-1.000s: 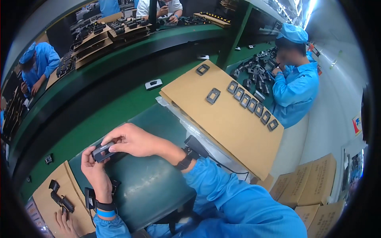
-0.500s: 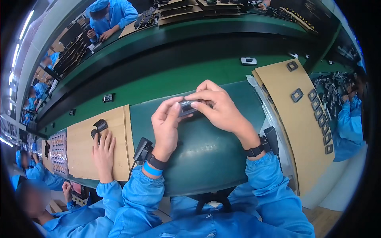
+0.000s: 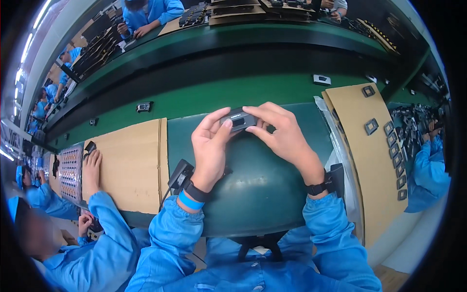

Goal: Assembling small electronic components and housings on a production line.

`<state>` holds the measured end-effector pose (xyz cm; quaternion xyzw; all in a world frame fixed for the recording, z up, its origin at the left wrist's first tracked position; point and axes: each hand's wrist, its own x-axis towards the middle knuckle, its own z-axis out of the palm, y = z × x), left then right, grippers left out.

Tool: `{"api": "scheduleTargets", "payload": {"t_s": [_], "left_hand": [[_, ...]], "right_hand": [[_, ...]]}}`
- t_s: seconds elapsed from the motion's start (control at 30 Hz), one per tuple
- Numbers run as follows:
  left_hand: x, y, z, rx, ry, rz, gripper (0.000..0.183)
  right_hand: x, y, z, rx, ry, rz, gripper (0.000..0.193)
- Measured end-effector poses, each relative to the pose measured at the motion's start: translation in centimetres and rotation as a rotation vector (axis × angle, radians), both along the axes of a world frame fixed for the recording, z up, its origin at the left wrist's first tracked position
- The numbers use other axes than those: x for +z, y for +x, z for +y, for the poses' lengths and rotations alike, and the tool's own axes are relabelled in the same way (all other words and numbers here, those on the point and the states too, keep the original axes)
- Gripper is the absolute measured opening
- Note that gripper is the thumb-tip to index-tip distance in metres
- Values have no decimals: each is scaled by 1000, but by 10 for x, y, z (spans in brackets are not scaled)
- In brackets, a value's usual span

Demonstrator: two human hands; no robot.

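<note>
A small dark grey rectangular device housing with a black window in its face is held up over the green work mat. My left hand grips its left end, the thumb lying on the front face. The right end is pinched between the thumb and fingers of my right hand. Both hands are closed on the housing, and its underside is hidden from view.
Black square frames lie on a cardboard sheet at right. At left a co-worker's hand touches a black part on another cardboard. Beyond the mat, a white-and-black unit and other units sit on a green strip.
Between my hands the housing has tilted, so its broad face with the window now shows. The co-worker's hand has moved left with a black part.
</note>
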<state>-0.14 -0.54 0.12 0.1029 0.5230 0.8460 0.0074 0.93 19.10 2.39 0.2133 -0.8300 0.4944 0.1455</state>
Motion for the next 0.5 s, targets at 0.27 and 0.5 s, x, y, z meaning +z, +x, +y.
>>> {"api": "scheduleTargets", "payload": {"t_s": [0.27,0.5], "left_hand": [[-10,-2,1,1,-28,51,24],[-23,-16,-8,-15,-131,28,28]], "right_hand": [[-17,-6,-13,17,-386,-191,35],[-43,-23,-17,31,-455,-236,36]]}}
